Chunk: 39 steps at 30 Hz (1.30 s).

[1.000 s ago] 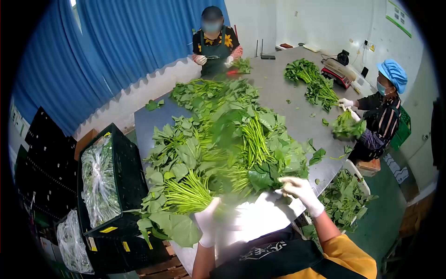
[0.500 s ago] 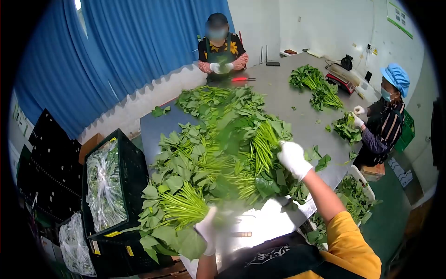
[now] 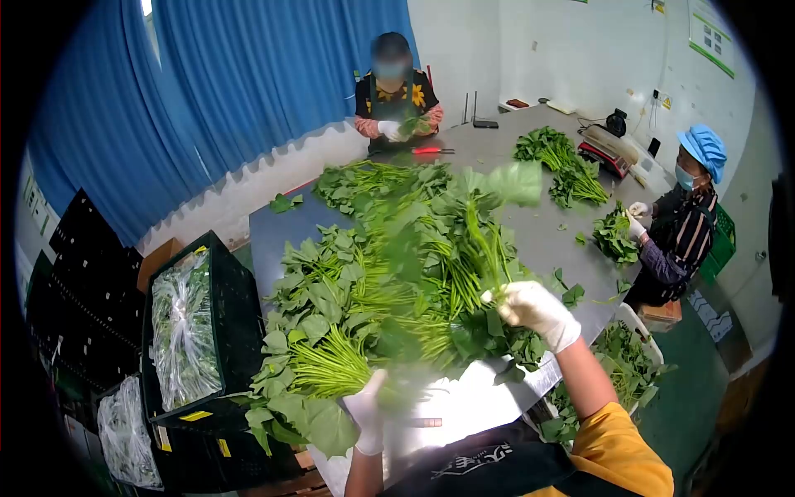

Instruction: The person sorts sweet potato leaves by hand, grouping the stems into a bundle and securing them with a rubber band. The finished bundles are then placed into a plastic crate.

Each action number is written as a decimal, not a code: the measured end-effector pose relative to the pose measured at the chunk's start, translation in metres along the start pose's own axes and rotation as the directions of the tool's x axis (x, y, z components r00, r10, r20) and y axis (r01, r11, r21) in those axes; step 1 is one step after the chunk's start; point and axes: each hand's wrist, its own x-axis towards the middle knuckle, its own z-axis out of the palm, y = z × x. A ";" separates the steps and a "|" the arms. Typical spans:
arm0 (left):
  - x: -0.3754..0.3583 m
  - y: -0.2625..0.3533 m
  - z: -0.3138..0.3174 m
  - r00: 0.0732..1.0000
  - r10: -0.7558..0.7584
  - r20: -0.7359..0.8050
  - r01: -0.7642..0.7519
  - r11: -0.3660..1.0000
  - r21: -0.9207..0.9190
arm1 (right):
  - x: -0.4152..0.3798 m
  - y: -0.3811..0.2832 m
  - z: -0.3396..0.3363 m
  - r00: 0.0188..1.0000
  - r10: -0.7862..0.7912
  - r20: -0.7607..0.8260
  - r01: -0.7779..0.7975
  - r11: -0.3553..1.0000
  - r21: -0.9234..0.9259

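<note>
My left hand [image 3: 366,412], in a white glove, is closed around the lower end of a bunch of green stems [image 3: 331,364] at the near left of the leafy pile. Broad leaves of that bunch hang over the table's near edge. On the right of the pile, my gloved right hand [image 3: 537,313] pinches a few leafy stems [image 3: 480,240], which stand up from its fingertips with their leaves toward the far side. The large pile of leafy greens [image 3: 356,265] lies beyond and between both hands. A blurred smear covers part of the view's middle.
Across the metal table [image 3: 497,145], a co-worker [image 3: 397,99] handles leaves; another co-worker [image 3: 687,215] holds greens at the right. Dark crates [image 3: 240,311] with bagged greens [image 3: 186,331] stand left. A scale [image 3: 604,157], more greens [image 3: 563,166] and a filled white basket [image 3: 646,331] are at right.
My right hand has turned and now lifts leafy stems up from the pile, their leaves raised. My left hand keeps its hold on the bunch, having shifted slightly.
</note>
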 end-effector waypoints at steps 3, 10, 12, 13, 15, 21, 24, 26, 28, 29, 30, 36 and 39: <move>-0.003 0.006 0.000 0.998 -0.055 0.043 0.053 0.997 0.048 | 0.004 0.045 0.013 0.992 0.107 0.061 -0.113 0.988 0.107; 0.000 -0.001 -0.007 0.995 -0.090 0.040 0.090 0.996 0.012 | -0.012 0.117 0.046 0.955 0.293 0.035 -0.295 0.953 0.074; 0.001 -0.008 -0.005 0.999 -0.037 -0.005 0.037 0.999 0.012 | -0.027 0.115 0.061 0.974 0.227 0.026 -0.228 0.973 0.041; 0.002 -0.009 -0.003 0.998 0.022 -0.052 -0.022 1.000 0.005 | -0.030 0.112 0.063 0.981 0.186 0.060 -0.184 0.982 -0.043; -0.002 0.000 0.003 0.999 0.019 -0.039 -0.018 1.000 0.026 | -0.033 0.116 0.058 0.980 0.138 0.140 -0.121 0.985 -0.125; -0.006 0.011 0.012 0.998 -0.054 0.029 0.051 0.994 0.098 | -0.040 0.119 0.052 0.958 0.137 0.252 -0.088 0.976 -0.199; -0.009 0.014 0.020 0.980 -0.157 0.118 0.162 0.986 -0.033 | -0.041 0.119 0.055 0.947 0.168 0.273 -0.096 0.961 -0.260; -0.011 0.021 0.019 0.911 -0.375 0.172 0.376 0.926 0.027 | -0.043 0.119 0.061 0.933 0.200 0.300 -0.132 0.964 -0.230; -0.011 0.018 0.011 0.844 -0.446 0.299 0.455 0.890 0.043 | -0.047 0.119 0.064 0.927 0.230 0.297 -0.186 0.968 -0.170; -0.008 0.008 0.005 0.846 -0.446 0.292 0.454 0.890 0.042 | -0.047 0.121 0.063 0.924 0.232 0.303 -0.188 0.968 -0.169; -0.005 -0.001 0.003 0.848 -0.424 0.319 0.446 0.895 0.005 | -0.046 0.125 0.061 0.922 0.242 0.303 -0.200 0.966 -0.163; -0.004 -0.007 0.006 0.869 -0.347 0.353 0.379 0.925 -0.022 | -0.046 0.123 0.062 0.924 0.257 0.284 -0.168 0.938 -0.305; -0.006 -0.001 0.013 0.884 -0.299 0.358 0.337 0.940 -0.045 | -0.046 0.120 0.062 0.917 0.239 0.319 -0.072 0.886 -0.458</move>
